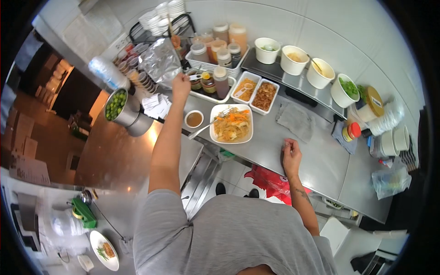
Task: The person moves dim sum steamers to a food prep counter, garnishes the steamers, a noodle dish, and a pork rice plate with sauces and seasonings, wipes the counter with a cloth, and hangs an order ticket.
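Observation:
My left hand (181,84) is closed round the handle of a small pale spoon (195,77), which reaches over the open jars of dark sauce. A yellow-capped jar (208,82) and a squeeze bottle (221,83) stand beside it in a white tray. Below, a square white bowl (231,141) holds noodles (233,126) with shredded carrot, and a fork (201,129) rests across its left side. A small cup of brown sauce (194,119) sits left of the bowl. My right hand (291,157) lies at the counter's front edge, fingers curled, nothing visible in them.
Two white containers hold yellow bits (245,90) and brown fried flakes (265,95). A grey cloth (294,120) lies on the counter (321,158). White tubs (294,60) line the raised shelf. A metal pot of green limes (117,106) and crumpled foil (160,62) are at left.

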The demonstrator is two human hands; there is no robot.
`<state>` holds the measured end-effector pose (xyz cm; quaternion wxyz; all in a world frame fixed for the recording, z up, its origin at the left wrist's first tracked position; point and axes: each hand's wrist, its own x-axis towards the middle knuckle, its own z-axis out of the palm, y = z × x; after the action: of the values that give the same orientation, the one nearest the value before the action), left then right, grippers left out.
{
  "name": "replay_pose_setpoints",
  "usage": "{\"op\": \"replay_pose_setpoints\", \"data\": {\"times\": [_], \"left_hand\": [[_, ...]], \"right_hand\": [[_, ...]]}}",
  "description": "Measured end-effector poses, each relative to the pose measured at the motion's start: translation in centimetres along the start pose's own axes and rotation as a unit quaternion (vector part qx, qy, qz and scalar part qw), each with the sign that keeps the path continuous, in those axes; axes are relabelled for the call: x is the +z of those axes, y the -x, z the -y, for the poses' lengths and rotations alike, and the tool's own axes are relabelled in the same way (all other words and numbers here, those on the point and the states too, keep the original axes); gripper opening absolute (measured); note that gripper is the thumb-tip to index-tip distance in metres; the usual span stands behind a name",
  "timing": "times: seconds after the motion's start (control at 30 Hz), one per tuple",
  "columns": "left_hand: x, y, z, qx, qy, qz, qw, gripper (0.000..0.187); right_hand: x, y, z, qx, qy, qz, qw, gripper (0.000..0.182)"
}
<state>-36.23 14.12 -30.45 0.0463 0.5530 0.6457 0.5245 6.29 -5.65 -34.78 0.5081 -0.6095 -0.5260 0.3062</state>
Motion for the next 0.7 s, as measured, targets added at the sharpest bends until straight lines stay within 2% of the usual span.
{"op": "replay_pose_setpoints", "data": {"times": [0.07, 0.1, 0.2, 0.27, 0.37, 0.47, 0.53, 0.63, 0.7], "left_hand": [[0.1, 0.2, 0.3, -0.065, 0.016, 0.017, 0.998, 0.016], [-0.7, 0.8, -1.9, -0.158, 0.096, 0.032, 0.982, 0.014], [-2.7, 1.8, -5.0, -0.256, 0.220, 0.034, 0.941, 0.011], [-4.1, 3.0, -6.8, -0.255, 0.242, 0.019, 0.936, 0.012], [-6.5, 5.8, -10.3, -0.234, 0.239, 0.092, 0.938, 0.012], [-6.8, 9.0, -13.1, -0.120, 0.149, 0.162, 0.968, 0.011], [-7.4, 11.0, -16.4, 0.000, 0.055, 0.196, 0.979, 0.009], [-7.1, 13.2, -19.3, 0.177, -0.040, 0.213, 0.960, 0.006], [-7.3, 14.2, -20.9, 0.279, -0.110, 0.219, 0.928, 0.008]], "right_hand": [[0.2, -0.1, -0.9, -0.025, 0.005, -0.003, 1.000, 0.011], [0.1, -0.1, -0.9, -0.025, 0.008, 0.001, 1.000, 0.011], [0.0, 0.0, -0.2, -0.025, 0.017, 0.004, 1.000, 0.012], [0.0, 0.1, 0.2, -0.030, 0.020, -0.004, 0.999, 0.012], [0.0, 0.0, -0.7, -0.027, 0.015, 0.002, 1.000, 0.012], [-0.1, 0.0, -0.3, -0.024, 0.008, 0.009, 1.000, 0.012], [-0.2, 0.1, -0.2, -0.027, 0.024, 0.018, 0.999, 0.014], [-0.2, 0.1, -0.5, -0.033, 0.036, 0.022, 0.999, 0.014], [-0.2, 0.0, -0.7, -0.039, 0.030, 0.019, 0.999, 0.013]]}}
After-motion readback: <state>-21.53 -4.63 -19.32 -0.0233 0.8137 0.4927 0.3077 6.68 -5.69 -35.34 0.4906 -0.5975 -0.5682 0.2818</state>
